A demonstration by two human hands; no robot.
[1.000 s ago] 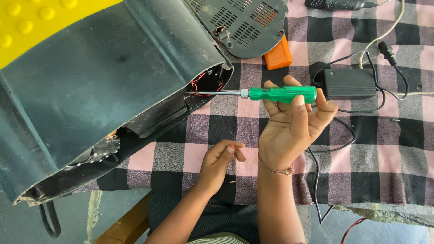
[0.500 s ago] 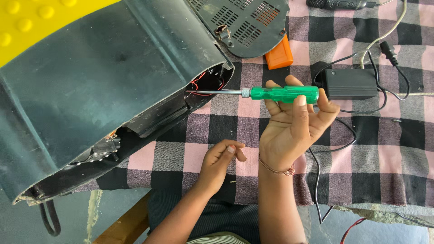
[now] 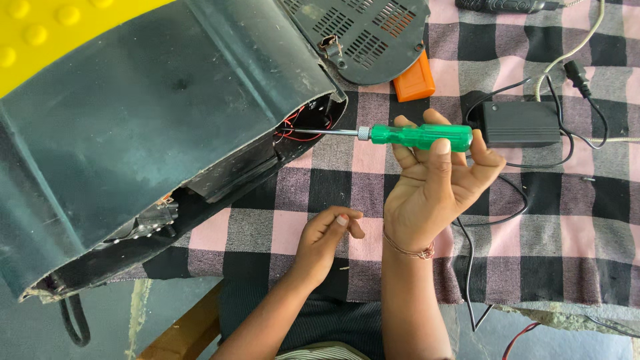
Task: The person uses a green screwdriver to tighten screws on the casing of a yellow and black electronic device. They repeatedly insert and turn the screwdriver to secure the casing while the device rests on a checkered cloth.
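The right hand (image 3: 437, 190) holds a green translucent-handled screwdriver (image 3: 421, 135) level above the pink, black and grey checked cloth (image 3: 547, 233), fingers and thumb closed round the handle with the palm turned up — the thin metal shaft runs left from the handle and its tip goes into the open end of a large dark grey metal casing (image 3: 167, 133), where red wires (image 3: 301, 127) show in the gap. A thin reddish band (image 3: 408, 250) sits on that wrist. The left hand (image 3: 327, 233) rests nearer on the cloth, just left of the right wrist, its fingers curled loosely together; whether anything lies inside them cannot be told. The casing lies tilted across the left half of the scene, its near edge overhanging the cloth, and a yellow studded surface (image 3: 40, 33) shows at the far left corner. Far of the screwdriver lies a dark perforated round cover (image 3: 360, 33), with a small orange block (image 3: 415, 79) just beside its near right edge. To the right of the screwdriver handle, close to the fingertips, sits a black rectangular power adapter (image 3: 521, 124) with black cables (image 3: 507, 213) looping over the cloth, and a white cord (image 3: 573, 50) runs off towards the far right.
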